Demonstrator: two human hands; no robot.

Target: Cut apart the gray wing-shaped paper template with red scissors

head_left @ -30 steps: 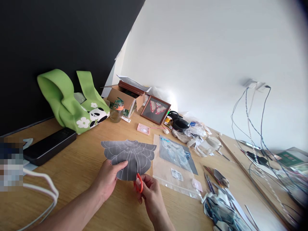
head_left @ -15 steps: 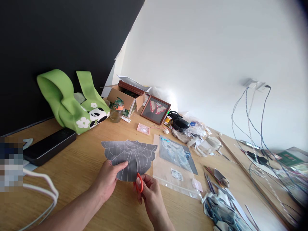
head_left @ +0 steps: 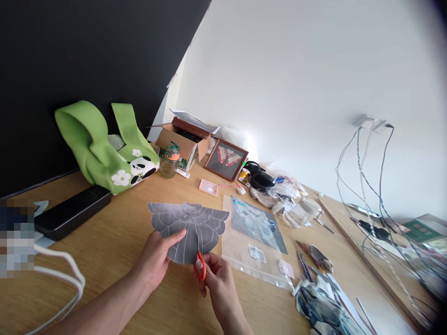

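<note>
A dark grey sheet (head_left: 186,228) with white curved lines and a scalloped, wing-shaped outline is held up above the desk. My left hand (head_left: 157,258) pinches it at the lower left, thumb on top and fingers underneath. Orange-handled scissors (head_left: 201,266) are in my right hand (head_left: 215,274), at the sheet's lower edge. The blades point away from me along a line in the sheet's right half. Most of the blades' length is hard to make out against the dark sheet.
Right of the sheet lies a clear zip bag (head_left: 240,256) with a bluish picture. Behind stand a pink tray (head_left: 208,187), a framed moth picture (head_left: 226,159), a bottle (head_left: 169,163) and a cardboard box (head_left: 181,139). A green panda bag (head_left: 101,153) and a black case (head_left: 73,211) sit left.
The sheet's lower edge has tipped slightly, and the scissors' handles have turned a little in my right hand. Both hands keep their hold and nearly their places.
</note>
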